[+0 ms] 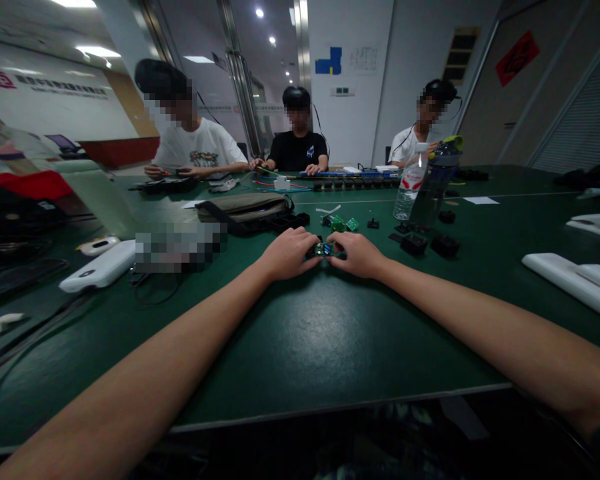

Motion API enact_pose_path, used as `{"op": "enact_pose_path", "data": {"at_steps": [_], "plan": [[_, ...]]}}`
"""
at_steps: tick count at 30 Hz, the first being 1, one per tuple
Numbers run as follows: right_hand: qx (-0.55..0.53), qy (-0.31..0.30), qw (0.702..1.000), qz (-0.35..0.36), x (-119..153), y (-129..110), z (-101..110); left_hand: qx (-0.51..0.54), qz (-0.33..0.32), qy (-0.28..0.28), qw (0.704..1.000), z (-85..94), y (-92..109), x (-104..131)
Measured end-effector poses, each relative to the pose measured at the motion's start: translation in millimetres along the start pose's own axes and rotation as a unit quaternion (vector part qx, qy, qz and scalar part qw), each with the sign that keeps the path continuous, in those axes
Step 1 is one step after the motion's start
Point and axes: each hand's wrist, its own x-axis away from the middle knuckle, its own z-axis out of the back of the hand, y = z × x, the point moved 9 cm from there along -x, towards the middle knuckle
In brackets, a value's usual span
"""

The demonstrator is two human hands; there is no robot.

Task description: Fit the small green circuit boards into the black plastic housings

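Both hands meet over the green table (325, 333), around a small green circuit board (324, 249) with dark parts at its sides. My left hand (293, 253) grips its left side with thumb and fingers. On the right side, my right hand (357, 253) pinches it in the same way. Just beyond the hands lie several loose green circuit boards (337, 223) and a small black part (373, 224). Fine details of the held piece are too small to tell.
Right of the hands are black blocks (413, 245), a clear bottle (406, 190) and a dark bottle (436, 187). A grey-brown bag (250, 208) lies beyond my left hand, a white device (99, 267) further left. White stands (575, 283) sit far right. Three people sit opposite.
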Motion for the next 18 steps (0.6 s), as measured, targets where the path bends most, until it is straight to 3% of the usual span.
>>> {"op": "enact_pose_path", "data": {"at_steps": [18], "plan": [[0.002, -0.001, 1.000, 0.000, -0.6, 0.6, -1.3, -0.006, -0.002, 0.004, 1.000, -1.4, 0.1, 0.2]]}}
